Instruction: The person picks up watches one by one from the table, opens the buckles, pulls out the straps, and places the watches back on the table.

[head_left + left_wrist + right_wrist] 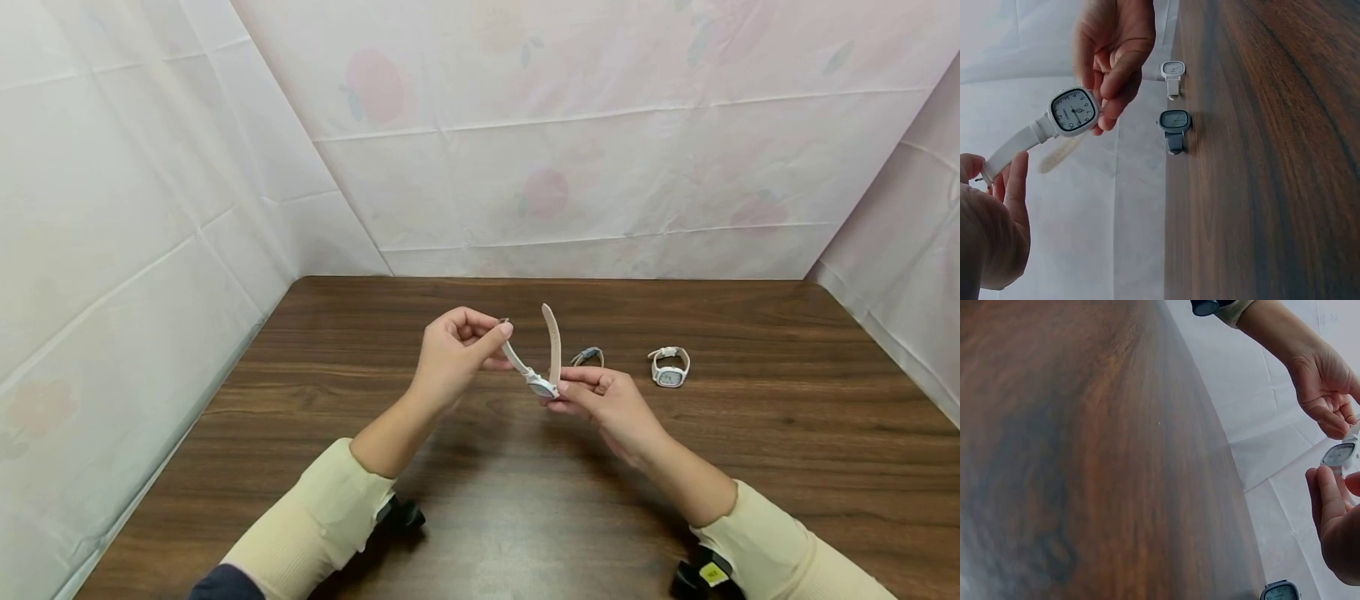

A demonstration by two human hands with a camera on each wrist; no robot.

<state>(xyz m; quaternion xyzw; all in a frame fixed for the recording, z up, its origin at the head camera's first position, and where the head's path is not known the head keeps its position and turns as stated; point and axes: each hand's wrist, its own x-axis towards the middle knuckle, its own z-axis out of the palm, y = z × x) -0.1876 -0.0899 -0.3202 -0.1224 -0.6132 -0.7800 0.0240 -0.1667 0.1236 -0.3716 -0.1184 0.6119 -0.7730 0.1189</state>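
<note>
A white wristwatch (542, 387) with a squarish face and an unfastened strap is held up over the table between both hands. My left hand (453, 354) pinches the buckle end of the strap between thumb and fingers. At the case, my right hand (613, 410) grips the side where the other strap half joins. That strap half (554, 337) stands up free, its beige underside showing. In the left wrist view the watch's numbered dial (1074, 112) faces the camera, dark-rimmed inside a white case.
Behind the right hand, a blue-grey watch (590, 355) lies on the brown wooden table (300, 400). Farther right is another white watch (670, 377), its strap closed in a loop. Pale fruit-patterned sheets (570, 150) hang around the table's back and sides.
</note>
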